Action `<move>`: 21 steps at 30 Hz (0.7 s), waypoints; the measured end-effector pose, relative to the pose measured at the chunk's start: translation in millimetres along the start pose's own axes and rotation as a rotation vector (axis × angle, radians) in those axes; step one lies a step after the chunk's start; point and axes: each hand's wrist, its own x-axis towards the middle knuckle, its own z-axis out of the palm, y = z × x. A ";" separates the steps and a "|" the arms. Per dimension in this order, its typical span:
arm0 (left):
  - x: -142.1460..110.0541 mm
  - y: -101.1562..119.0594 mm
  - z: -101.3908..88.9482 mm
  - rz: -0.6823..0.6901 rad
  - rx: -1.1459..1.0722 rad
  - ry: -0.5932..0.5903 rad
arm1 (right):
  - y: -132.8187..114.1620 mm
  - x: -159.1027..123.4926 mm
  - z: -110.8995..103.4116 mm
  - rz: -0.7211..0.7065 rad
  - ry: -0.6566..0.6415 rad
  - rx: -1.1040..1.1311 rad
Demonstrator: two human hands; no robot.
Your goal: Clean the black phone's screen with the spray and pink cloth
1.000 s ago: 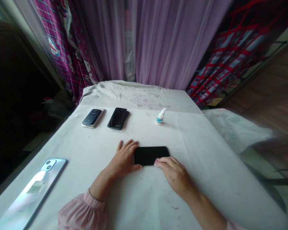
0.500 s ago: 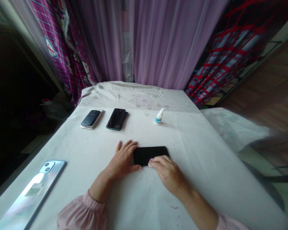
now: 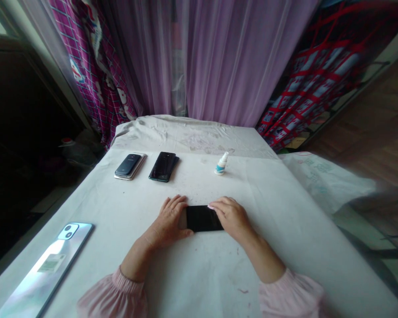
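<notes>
A black smartphone [image 3: 201, 219] lies flat on the table, its dark face up and its long side running left to right. My left hand [image 3: 170, 221] holds the phone's left end, with the fingers at the far corner and the thumb at the near corner. Pinched in my right hand [image 3: 231, 217] is a small pinkish-white cloth [image 3: 211, 206], mostly hidden by the fingers. It rests at the phone's far edge, right of the middle. My right hand covers the phone's right end.
Beyond my hands stands a small white spray bottle [image 3: 221, 164] with a blue label. Two stacks of phones, one under a dark blue phone [image 3: 128, 164] and one under a black phone [image 3: 162, 166], lie farther left. A large silvery-blue phone [image 3: 49, 269] lies near left on the white tablecloth [image 3: 199, 282].
My right hand with the cloth has moved from the phone's near edge to its far edge. My left hand has kept its place at the left end.
</notes>
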 end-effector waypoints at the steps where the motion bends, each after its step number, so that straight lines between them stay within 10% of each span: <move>1: 0.4 0.2 0.4 -0.005 0.000 -0.003 | -3.2 3.5 2.7 -0.018 -0.023 0.011; 10: 2.4 -2.7 8.0 -0.018 -0.004 0.029 | -45.6 31.4 23.4 -0.112 -0.146 0.014; 21: 2.6 -3.2 10.1 -0.013 -0.008 0.072 | -53.4 1.5 15.4 -0.203 -0.132 0.104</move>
